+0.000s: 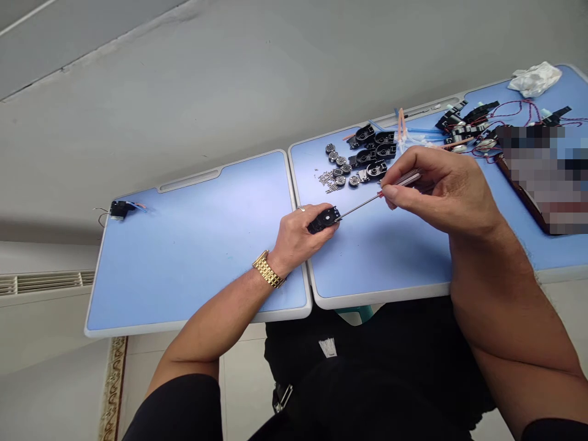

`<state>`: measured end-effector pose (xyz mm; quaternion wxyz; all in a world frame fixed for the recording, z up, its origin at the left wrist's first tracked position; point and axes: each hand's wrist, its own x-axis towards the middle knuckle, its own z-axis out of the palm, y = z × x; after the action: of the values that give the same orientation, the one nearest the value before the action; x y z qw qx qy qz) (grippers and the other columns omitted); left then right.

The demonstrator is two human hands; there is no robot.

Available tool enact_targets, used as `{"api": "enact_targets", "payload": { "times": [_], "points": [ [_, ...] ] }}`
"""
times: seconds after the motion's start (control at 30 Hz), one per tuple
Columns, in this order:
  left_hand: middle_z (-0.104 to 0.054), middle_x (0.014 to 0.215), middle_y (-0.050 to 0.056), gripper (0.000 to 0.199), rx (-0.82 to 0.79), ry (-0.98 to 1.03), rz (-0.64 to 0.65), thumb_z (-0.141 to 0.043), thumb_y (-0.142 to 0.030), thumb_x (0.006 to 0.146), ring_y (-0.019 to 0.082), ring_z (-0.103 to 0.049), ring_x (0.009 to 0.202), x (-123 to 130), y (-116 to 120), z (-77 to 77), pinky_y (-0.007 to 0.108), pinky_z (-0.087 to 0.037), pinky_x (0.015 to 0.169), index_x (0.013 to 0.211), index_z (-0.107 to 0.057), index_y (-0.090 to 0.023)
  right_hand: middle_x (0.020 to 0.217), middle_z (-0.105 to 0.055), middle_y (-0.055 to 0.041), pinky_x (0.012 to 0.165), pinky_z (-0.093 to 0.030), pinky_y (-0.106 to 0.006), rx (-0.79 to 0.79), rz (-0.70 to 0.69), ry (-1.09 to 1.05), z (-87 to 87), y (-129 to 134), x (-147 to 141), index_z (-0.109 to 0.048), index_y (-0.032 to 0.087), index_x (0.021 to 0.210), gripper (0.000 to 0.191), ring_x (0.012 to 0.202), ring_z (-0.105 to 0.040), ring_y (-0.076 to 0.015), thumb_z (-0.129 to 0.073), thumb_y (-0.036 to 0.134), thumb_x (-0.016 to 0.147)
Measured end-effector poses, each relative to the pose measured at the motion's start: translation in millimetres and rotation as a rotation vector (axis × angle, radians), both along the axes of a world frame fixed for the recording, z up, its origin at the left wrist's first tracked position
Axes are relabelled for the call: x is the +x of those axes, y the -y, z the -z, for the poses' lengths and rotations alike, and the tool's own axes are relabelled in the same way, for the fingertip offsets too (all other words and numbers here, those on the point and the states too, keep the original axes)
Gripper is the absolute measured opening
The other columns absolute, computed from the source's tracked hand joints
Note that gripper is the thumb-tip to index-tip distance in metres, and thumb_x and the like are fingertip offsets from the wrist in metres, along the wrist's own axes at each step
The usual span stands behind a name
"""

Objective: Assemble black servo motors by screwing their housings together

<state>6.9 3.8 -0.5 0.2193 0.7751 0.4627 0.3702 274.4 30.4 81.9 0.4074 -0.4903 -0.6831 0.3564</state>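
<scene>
Pinched in my left hand is a small black plastic housing with a round pale centre, held just above the blue table near the seam. My right hand grips the clear handle of a screwdriver. Its thin metal shaft slants down to the left, and the tip meets the right edge of the housing. Whether a screw sits under the tip is too small to see. Beyond the housing lie a pile of small screws, several round metal-and-black discs and several open black housings.
Motor parts with wires and blue and orange cables lie at the back right, beside a crumpled white tissue and a dark-edged, blurred-out object. One black part with wires rests at the left table's far corner. A wall stands behind.
</scene>
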Motion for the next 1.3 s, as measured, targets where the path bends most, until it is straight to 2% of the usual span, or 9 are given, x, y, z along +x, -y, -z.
{"api": "enact_targets", "payload": {
  "times": [0.23, 0.67, 0.8, 1.07, 1.3],
  "points": [
    [-0.089, 0.108, 0.006, 0.024, 0.028, 0.024, 0.013, -0.082, -0.028, 0.098, 0.018, -0.083, 0.094, 0.8, -0.4, -0.8, 0.033, -0.068, 0.089, 0.122, -0.082, -0.021, 0.077, -0.074, -0.0001, 0.067, -0.057, -0.046, 0.008, -0.058, -0.012, 1.9, 0.3, 0.4, -0.071, 0.033, 0.081, 0.013, 0.069, -0.068, -0.0245, -0.082, 0.03, 0.087],
    [-0.089, 0.108, 0.006, 0.025, -0.001, -0.001, -0.007, -0.083, -0.03, 0.098, 0.019, -0.084, 0.094, 1.9, 0.1, -1.2, 0.035, -0.069, 0.09, 0.121, -0.082, -0.023, 0.078, -0.075, 0.0006, 0.063, -0.057, -0.041, 0.051, -0.08, 0.007, 7.2, -0.9, 1.6, -0.071, 0.03, 0.082, 0.01, 0.069, -0.068, -0.021, -0.079, 0.029, 0.085],
    [-0.089, 0.11, 0.006, 0.024, 0.011, -0.002, -0.003, -0.083, -0.031, 0.099, 0.019, -0.084, 0.096, 1.7, -0.5, -1.4, 0.035, -0.069, 0.091, 0.121, -0.082, -0.022, 0.08, -0.076, -0.0005, 0.065, -0.058, -0.042, 0.027, -0.073, 0.02, 7.0, -0.9, 1.3, -0.071, 0.03, 0.081, 0.011, 0.071, -0.07, -0.0226, -0.081, 0.031, 0.085],
    [-0.089, 0.112, 0.008, 0.036, 0.005, 0.009, 0.004, -0.086, -0.049, 0.1, 0.02, -0.084, 0.097, -0.8, -0.6, -0.8, 0.036, -0.069, 0.092, 0.124, -0.082, -0.022, 0.077, -0.075, 0.0008, 0.061, -0.055, -0.041, 0.047, -0.064, 0.018, 6.7, -0.6, 1.6, -0.071, 0.031, 0.082, 0.011, 0.069, -0.069, -0.0218, -0.082, 0.028, 0.084],
    [-0.087, 0.1, 0.005, 0.024, 0.013, 0.022, 0.015, -0.084, -0.039, 0.1, 0.017, -0.08, 0.087, 1.0, 0.1, -3.0, 0.033, -0.067, 0.085, 0.118, -0.082, -0.022, 0.08, -0.075, -0.0008, 0.065, -0.057, -0.044, 0.021, -0.04, 0.058, 5.1, 1.0, 2.8, -0.072, 0.034, 0.08, 0.013, 0.072, -0.071, -0.0244, -0.083, 0.037, 0.086]
  ]
}}
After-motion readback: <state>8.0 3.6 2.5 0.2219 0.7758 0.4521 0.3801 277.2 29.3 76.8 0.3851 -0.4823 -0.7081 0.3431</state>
